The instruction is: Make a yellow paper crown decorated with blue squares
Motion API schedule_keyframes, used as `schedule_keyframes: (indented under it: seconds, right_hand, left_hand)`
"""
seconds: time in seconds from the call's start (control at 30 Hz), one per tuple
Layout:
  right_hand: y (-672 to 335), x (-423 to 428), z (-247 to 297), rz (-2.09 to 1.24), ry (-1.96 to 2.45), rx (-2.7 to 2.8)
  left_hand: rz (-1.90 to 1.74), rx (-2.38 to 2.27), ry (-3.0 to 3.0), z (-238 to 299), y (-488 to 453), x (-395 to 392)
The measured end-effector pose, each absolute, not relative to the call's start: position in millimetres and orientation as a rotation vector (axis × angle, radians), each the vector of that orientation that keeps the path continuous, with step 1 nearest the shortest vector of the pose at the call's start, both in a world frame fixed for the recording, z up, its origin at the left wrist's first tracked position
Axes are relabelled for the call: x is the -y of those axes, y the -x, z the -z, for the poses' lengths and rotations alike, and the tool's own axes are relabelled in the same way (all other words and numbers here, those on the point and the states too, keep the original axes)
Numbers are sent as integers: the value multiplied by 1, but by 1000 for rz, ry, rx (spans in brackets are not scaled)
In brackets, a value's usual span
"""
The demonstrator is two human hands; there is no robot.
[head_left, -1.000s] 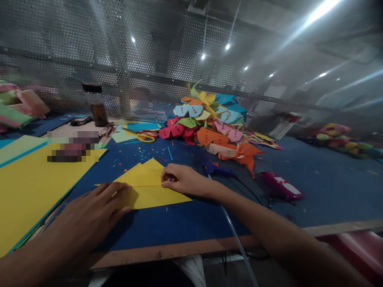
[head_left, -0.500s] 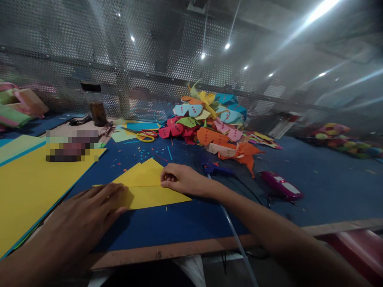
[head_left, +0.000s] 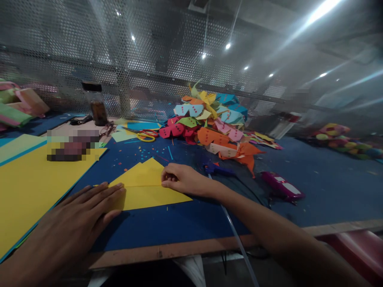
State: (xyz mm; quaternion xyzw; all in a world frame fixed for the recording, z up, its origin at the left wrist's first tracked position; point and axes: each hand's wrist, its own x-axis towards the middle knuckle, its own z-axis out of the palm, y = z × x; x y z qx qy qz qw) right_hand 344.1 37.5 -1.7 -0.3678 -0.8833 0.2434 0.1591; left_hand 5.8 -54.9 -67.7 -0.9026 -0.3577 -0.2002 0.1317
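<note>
A folded sheet of yellow paper [head_left: 146, 197] lies on the blue table top before me, with a peak at its far side and a crease running across it. My left hand [head_left: 78, 215] rests flat on its left end, fingers stretched out. At the right part of the crease, my right hand [head_left: 183, 179] has its fingers curled and pressed together on the paper's edge. The fingertips partly hide what they grip there. Beyond my right wrist lies a blue glue gun [head_left: 220, 169] with a clear glue stick [head_left: 236, 235] trailing towards me.
Large yellow sheets [head_left: 32, 191] lie at the left. Scissors [head_left: 145, 137], paper scraps and a lidded bottle [head_left: 98, 109] stand farther back. A heap of colourful folded paper shapes [head_left: 214, 135] fills the centre back. A purple device [head_left: 283, 186] sits at the right.
My left hand has slid slightly left along the paper, its fingers now straighter and flatter. The right hand and the paper have hardly moved.
</note>
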Motion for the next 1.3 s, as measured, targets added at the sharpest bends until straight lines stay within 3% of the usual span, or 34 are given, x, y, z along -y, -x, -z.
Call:
schedule_keyframes:
  seconds: [0.5, 0.83, 1.3]
  right_hand:
    - [-345, -37, 1, -689, 1041, 2531]
    - [-345, -37, 1, -713, 1036, 2528]
    - [-344, -34, 1, -400, 941, 2666]
  left_hand:
    - [531, 1296, 2565, 66, -10, 58]
    - [426, 1184, 2587, 63, -6, 59]
    - [487, 1121, 2724, -6, -35, 33]
